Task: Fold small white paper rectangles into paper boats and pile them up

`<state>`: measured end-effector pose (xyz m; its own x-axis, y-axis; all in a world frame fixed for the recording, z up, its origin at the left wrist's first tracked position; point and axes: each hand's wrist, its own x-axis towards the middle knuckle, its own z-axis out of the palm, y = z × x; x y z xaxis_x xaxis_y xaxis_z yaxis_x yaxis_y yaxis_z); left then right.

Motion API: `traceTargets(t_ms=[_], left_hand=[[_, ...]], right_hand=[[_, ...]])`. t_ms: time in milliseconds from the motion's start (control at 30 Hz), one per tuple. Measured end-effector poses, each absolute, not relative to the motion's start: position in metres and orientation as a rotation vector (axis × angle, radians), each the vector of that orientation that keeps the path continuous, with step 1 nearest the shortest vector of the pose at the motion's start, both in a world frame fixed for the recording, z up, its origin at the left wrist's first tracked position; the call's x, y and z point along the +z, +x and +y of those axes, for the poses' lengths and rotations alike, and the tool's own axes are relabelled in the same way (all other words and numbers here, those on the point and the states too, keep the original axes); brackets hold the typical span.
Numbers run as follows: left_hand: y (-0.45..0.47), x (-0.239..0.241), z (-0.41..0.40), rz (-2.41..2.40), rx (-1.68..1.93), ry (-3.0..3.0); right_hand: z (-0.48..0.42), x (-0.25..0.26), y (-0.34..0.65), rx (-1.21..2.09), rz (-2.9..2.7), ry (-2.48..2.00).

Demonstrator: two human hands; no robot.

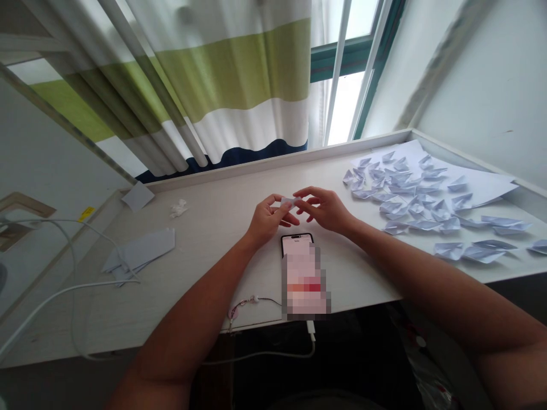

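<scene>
Between my two hands, above the middle of the white desk, is a small piece of folded white paper [290, 201]. My left hand [270, 218] pinches it from the left with thumb and fingers. From the right, my right hand [320, 206] has its thumb and fingertips closed on the paper's other end. Fingers cover part of the paper, so its exact folded shape is hidden. Just below the hands lies a phone [298, 256] with a lit screen, plugged into a white cable [311, 330].
Many folded paper boats [410, 193] crowd the desk's right side, partly on white sheets [478, 173]. Cut paper slips [149, 249], a square sheet [137, 197] and a crumpled white scrap [178, 208] lie at left. A beaded strap [252, 299] trails from the phone. Raised edging [265, 161] borders the back.
</scene>
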<state>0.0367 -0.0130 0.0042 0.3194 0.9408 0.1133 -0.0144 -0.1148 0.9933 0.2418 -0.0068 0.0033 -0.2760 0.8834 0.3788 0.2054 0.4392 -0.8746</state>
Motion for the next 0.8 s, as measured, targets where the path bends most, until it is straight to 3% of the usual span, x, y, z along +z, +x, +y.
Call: traceTargets(t_ms=[300,633,800], left_hand=[[0.0385,-0.0016,-0.0098,1.001,1.218,1.564],[0.0394,0.0016,-0.0119,0.929,1.056,1.434],[0.0395,-0.0022,-0.0105,0.956,1.151,1.583]], right_hand=[[-0.0039,-0.0008,0.2403,0.840,-1.630,-0.896],[-0.0025,0.0005,0.2431,0.813,-1.744,-0.877],[-0.0015,0.0013,0.2433,0.748,-1.761,-0.871]])
